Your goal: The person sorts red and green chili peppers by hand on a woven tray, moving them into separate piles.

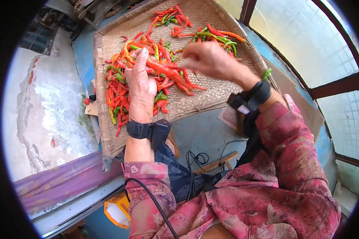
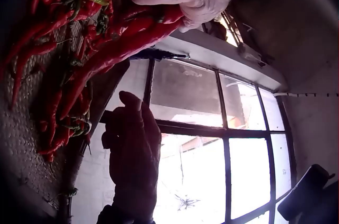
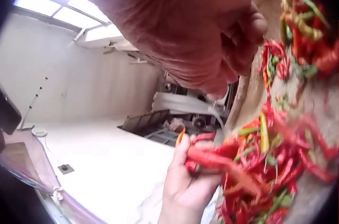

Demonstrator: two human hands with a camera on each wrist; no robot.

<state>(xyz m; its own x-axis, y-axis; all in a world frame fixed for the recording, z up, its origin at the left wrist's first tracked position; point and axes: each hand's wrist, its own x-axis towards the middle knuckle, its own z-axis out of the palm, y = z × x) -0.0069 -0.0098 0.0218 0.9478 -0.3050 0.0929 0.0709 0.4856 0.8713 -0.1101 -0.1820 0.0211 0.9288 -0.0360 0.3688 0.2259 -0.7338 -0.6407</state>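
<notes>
A bunch of long red chili peppers (image 1: 167,72) lies in my left hand (image 1: 141,81), gripped between thumb and fingers, their tips pointing right. In the right wrist view the left hand (image 3: 188,187) holds them beside the heap, thumb on top. My right hand (image 1: 215,61), blurred in the head view, is just right of the held peppers and above the tray. Its fingers are loosely bent, and nothing shows between them in the right wrist view. Under the left hand spreads a heap of red chilies (image 1: 117,89) with a few green and yellow ones.
The chilies lie on a large woven tray (image 1: 211,95) with a raised rim. A smaller pile of red and green chilies (image 1: 221,38) is at its right, another pile (image 1: 171,18) at the far end. Windows (image 1: 307,40) stand on the right; a black cable (image 1: 197,159) hangs below the tray.
</notes>
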